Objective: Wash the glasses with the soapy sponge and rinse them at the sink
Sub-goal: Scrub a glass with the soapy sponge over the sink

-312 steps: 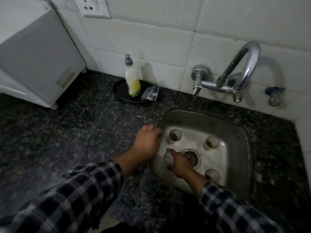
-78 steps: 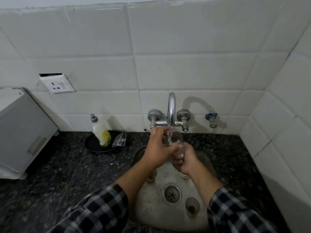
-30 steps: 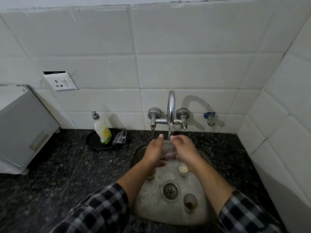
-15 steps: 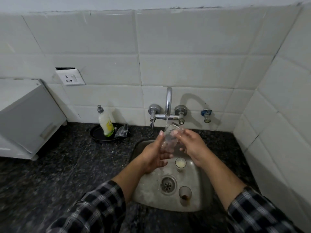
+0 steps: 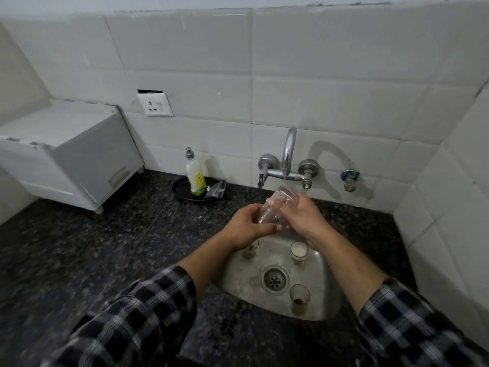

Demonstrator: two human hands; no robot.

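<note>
A small clear glass is tilted just under the chrome tap, above the steel sink. My left hand grips its lower end and my right hand wraps its upper side. Three more small glasses stand in the sink: one with milky liquid, one with brown dregs, one partly hidden under my left hand. I cannot pick out a sponge.
A dish-soap bottle and a crumpled packet sit on a black dish at the back of the dark granite counter. A white box appliance stands at left. Tiled walls close the back and right.
The glass stays under the tap in both hands; it has tilted further and my right hand now wraps its upper side. The camera view has drifted slightly to the left.
</note>
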